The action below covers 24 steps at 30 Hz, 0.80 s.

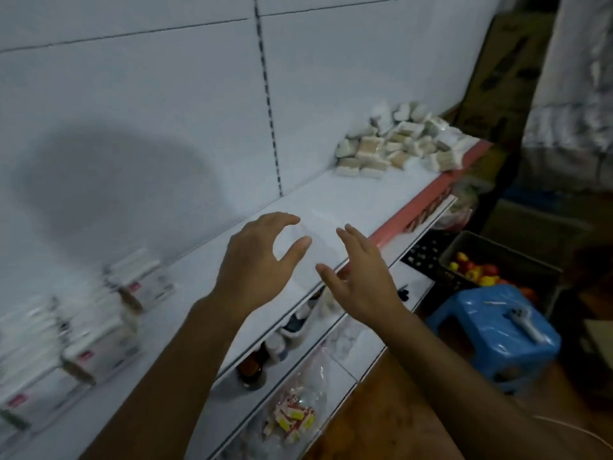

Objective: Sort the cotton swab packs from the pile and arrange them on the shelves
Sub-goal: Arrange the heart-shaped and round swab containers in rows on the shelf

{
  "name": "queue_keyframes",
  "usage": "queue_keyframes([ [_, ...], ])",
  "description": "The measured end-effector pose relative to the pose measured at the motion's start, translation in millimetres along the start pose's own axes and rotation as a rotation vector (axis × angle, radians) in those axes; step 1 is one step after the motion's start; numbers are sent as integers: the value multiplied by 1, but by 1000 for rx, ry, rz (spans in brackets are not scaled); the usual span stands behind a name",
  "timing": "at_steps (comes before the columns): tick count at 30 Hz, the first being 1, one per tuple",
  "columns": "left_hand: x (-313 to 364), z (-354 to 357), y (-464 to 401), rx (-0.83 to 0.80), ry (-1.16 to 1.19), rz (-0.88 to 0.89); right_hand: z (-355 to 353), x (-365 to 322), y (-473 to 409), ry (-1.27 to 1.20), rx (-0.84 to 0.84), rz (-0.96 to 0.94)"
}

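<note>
Both hands hang over the bare middle of a smooth white shelf (335,197), and neither holds anything. The left hand (255,260) has its fingers (282,219) bent in a loose arc with the thumb set apart from them, an open cup shape above the shelf surface. The right hand (361,280) has its fingers (353,235) nearly straight and spread, palm turned toward the left hand, over the shelf's front lip.

The pile of cotton swab packs (401,141) lies at the far right end of the same shelf, well apart from both hands: small soft rectangular packets in clear wrap, white at the ends and tan or beige through the middle, heaped unevenly against the back panel. A pink strip (428,190) runs along the shelf's front edge below them.

At the left end of the shelf stand rows of white boxes (99,330) (blurred, with small red marks on their faces), set close together.

On the lower shelf (345,363) sit dark brown bottles (252,366) and a crinkled clear bag of red-and-yellow wrapped pieces (293,418). On the floor to the right is a glossy blue plastic stool (497,330) with a pale tool lying on top, and behind it a dark crate of red and yellow fruit (481,272).
</note>
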<state>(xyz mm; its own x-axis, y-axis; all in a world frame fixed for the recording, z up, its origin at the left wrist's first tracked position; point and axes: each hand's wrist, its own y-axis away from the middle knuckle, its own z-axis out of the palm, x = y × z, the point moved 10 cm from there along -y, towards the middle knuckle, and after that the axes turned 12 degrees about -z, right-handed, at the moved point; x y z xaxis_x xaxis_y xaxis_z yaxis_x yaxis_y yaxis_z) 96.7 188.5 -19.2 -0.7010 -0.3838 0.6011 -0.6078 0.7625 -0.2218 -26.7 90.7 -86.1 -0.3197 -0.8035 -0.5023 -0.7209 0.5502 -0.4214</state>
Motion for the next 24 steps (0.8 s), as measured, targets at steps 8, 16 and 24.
queue_keyframes([
  [8,88,114,-89,-129,85,118,-61,133,-23,80,38,148],
  [16,134,185,-206,-161,167,147,-99,242,-98,126,37,236],
  [24,170,243,-288,-181,174,159,-121,350,-144,143,43,313],
])
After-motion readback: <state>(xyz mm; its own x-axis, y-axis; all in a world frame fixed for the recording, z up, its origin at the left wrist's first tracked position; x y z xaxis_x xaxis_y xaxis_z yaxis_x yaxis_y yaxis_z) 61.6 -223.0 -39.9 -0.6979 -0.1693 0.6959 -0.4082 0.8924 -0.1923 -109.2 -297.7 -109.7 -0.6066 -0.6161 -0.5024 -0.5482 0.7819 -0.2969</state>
